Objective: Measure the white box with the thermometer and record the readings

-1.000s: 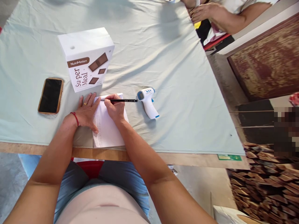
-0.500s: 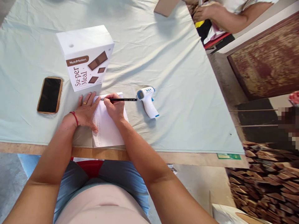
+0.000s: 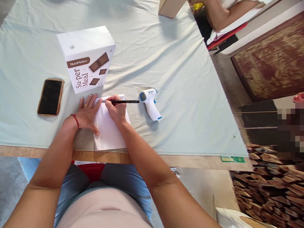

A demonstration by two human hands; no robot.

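My right hand [image 3: 116, 109] is closed around a black pencil [image 3: 129, 101], its tip toward the upper left part of a white paper pad [image 3: 111, 129]. Rows of small handwriting run along the pad's left side. My left hand [image 3: 87, 112] lies flat with fingers spread, resting across the pad's left edge and the cloth. A ring and a red cord bracelet are on it. Just right of the pencil's end lies a white and blue infrared thermometer [image 3: 150, 103]. Beyond my left hand stands a white Super Meal box [image 3: 89, 60].
A phone [image 3: 50, 97] lies dark-screened at the left. The table [image 3: 190, 104] has a pale, wrinkled cloth. A brown box [image 3: 171, 8] stands at the far edge. Another person's arm [image 3: 220, 15] is at the upper right. Split firewood [image 3: 273, 186] is stacked at the lower right.
The other person's arm has shifted up and their hand has mostly left view. The brown box at the far edge has tilted or turned slightly. My hands look almost unchanged.
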